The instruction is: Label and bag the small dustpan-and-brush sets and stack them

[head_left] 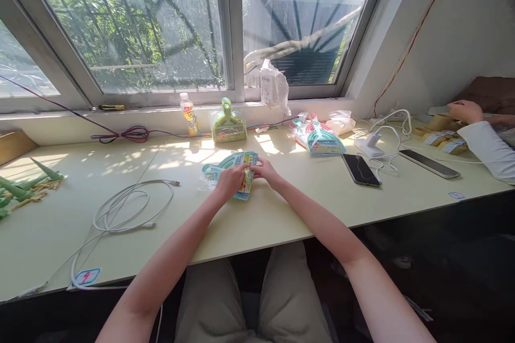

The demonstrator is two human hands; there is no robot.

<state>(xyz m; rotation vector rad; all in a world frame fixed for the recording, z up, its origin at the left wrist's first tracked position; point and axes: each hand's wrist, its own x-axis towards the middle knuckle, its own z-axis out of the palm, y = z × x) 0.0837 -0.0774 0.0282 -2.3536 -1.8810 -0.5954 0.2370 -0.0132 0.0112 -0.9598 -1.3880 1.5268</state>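
Observation:
A teal mini dustpan set (225,167) in clear plastic wrap lies on the pale table (281,214) in front of me. Its yellow printed label (247,179) sits at its near right end. My left hand (229,181) is closed on the label's left side. My right hand (266,170) pinches the label's right side, fingers curled. Both hands meet over the packet, just above the table top.
A green dustpan set (228,124) and a small bottle (189,113) stand by the window sill. More teal and pink sets (319,139) lie right of centre. Two phones (361,169), (428,163), a white charger cable (129,206) and another person's hand (465,111) at far right.

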